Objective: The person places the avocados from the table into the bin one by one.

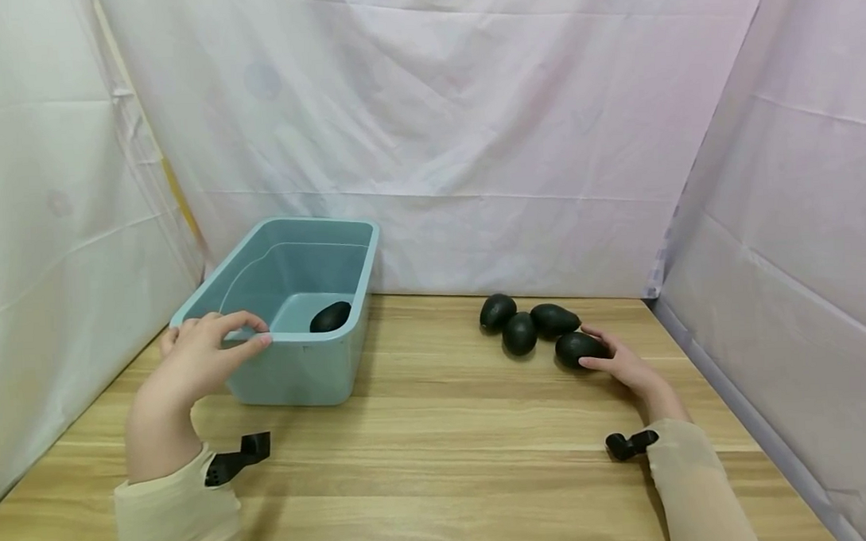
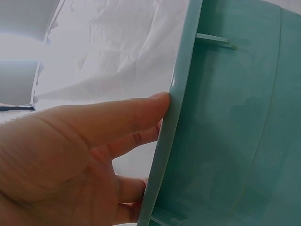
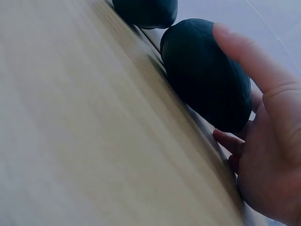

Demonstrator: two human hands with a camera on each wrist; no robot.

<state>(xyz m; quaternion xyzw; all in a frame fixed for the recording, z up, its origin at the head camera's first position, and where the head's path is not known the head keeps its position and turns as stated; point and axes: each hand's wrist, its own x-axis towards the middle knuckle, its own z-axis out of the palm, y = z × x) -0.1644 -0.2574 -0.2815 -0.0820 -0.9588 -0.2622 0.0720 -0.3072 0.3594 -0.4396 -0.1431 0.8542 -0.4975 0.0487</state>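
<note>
Right hand (image 1: 624,366), partly closed, thumb and fingers round dark avocado (image 1: 576,351) on wooden table (image 1: 440,469). Three more avocados (image 1: 519,334) clustered just left of it. Left hand (image 1: 201,352), fingers bent, holds front rim of blue bin (image 1: 300,375); lone avocado (image 1: 330,317) lies inside.

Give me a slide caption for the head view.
Left hand at a blue bin's rim, right hand holding one dark avocado on the table.
</note>
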